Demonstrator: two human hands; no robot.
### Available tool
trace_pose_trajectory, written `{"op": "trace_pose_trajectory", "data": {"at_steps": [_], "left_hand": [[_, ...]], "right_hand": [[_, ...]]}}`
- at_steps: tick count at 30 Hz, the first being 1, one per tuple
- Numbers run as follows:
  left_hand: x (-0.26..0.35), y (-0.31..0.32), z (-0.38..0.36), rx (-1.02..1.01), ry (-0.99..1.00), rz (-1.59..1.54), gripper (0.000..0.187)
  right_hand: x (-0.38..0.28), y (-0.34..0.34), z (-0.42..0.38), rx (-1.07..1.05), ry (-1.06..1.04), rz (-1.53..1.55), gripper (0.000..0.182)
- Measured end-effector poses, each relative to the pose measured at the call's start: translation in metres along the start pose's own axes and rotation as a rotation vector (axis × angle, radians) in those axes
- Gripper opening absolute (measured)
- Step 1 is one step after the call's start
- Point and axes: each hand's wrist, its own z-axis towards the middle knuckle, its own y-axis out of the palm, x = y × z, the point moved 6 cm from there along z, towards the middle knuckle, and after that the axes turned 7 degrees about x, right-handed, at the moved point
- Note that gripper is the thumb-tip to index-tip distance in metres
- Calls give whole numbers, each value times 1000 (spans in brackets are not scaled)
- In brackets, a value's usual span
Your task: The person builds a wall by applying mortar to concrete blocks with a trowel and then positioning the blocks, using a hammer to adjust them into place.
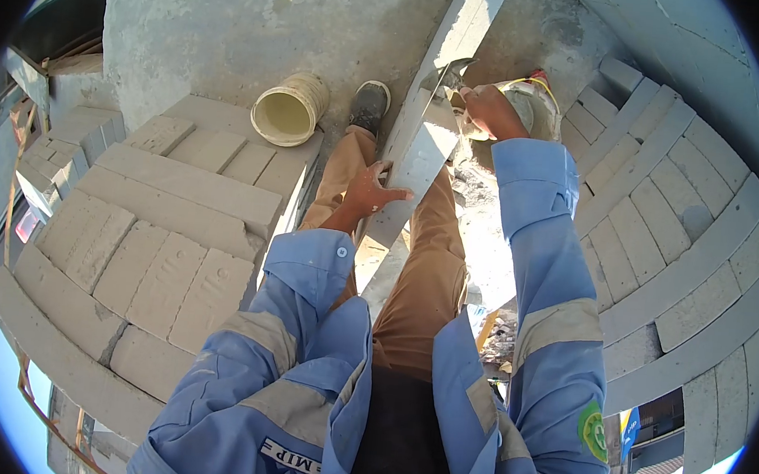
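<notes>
My left hand (372, 192) is closed around the near end of a smooth grey block (412, 182), its thumb lying across the block's face. The block sits in a long, narrow row that runs away from me between my legs. Farther along this row, my right hand (494, 112) is closed on a tool with a dark metal blade (451, 75), apparently a trowel. Its handle is mostly hidden in my fist. The blade is over the row, at the block's far end. Just beyond my right wrist stands a pale bucket (537, 107), partly covered by the hand.
A cream bucket (287, 114) rests tilted toward me at left, beside stacked grey blocks (154, 264). Another large block stack (658, 205) rises at right, close to my arm. My shoe (370, 104) is on the concrete floor (235, 30). A wall (697, 48) stands at upper right.
</notes>
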Motion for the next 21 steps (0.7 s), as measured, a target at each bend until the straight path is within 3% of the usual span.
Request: {"op": "trace_pose_trajectory", "data": {"at_steps": [1,2,4,5,6,8,9,11,13,14,15,16,18,21], "left_hand": [[6,-2,6,-15,-16,-6,102],[12,-2,10,-8,-11,-8,102],[8,-3,3,-37,-74,-18,104],[6,-3,-1,-45,-77,-8,104],[6,-2,2,-61,-89,-44,105],[8,0,4,-73,-104,-84,106],[12,-2,3,-67,-98,-49,106],[12,-5,4,-61,-96,-12,106],[6,-1,6,-90,-121,-64,107],[8,0,8,-93,-119,-66,107],[9,-1,7,-91,-113,-53,107],[9,-2,6,-87,-107,-38,107],[1,3,5,-96,-102,-56,107],[3,-3,13,-84,-101,-46,104]], "right_hand": [[-16,-7,-8,230,-234,-206,13],[-12,-9,-6,235,-241,-209,13],[-2,5,-11,38,-110,-81,16],[-6,8,-8,90,-295,-244,21],[-4,10,-9,101,-290,-244,21],[2,-18,-31,328,290,190,28],[-10,-28,-47,326,287,194,28],[-29,-58,-94,571,376,265,30],[-46,-67,-145,741,245,492,23],[-42,-56,-162,860,67,536,20],[-43,-49,-176,803,-12,487,24],[-45,-36,-179,741,120,778,21],[-34,7,-194,543,13,973,27],[-61,-6,-200,533,-204,749,37]]}}
